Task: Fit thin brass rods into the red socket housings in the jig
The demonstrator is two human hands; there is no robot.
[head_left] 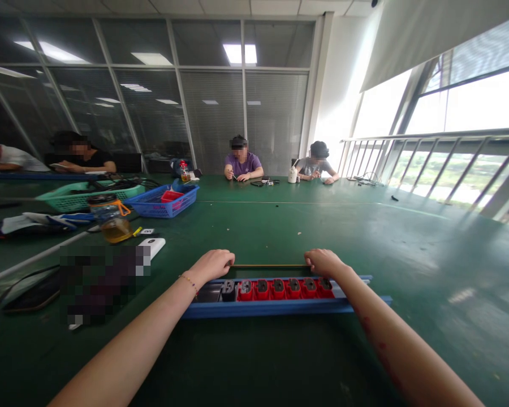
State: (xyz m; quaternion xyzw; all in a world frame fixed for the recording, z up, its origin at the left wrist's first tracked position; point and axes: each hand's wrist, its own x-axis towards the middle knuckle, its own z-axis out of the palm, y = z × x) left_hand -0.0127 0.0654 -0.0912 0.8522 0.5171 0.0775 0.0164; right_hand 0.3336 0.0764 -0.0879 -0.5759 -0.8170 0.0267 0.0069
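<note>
A long, thin orange-brown strip (269, 265) stretches level between my hands, just beyond a blue-edged tray. My left hand (214, 263) is closed around its left end, fingers curled down. At the other end my right hand (323, 262) grips it the same way; the fingertips of both hands are mostly hidden. The blue-edged tray (275, 308) lies on the table in front of me, under my wrists. Inside it stands a row of several red blocks with dark tops (277, 290), and one black block (228, 290) at the left of the row.
The green table (356, 226) spreads widely. On the left are a blue basket (163, 209), a green basket (63, 198), a jar of amber liquid (114, 223), a white device (152, 247) and a dark phone-like object (34, 291). Several people sit across the table.
</note>
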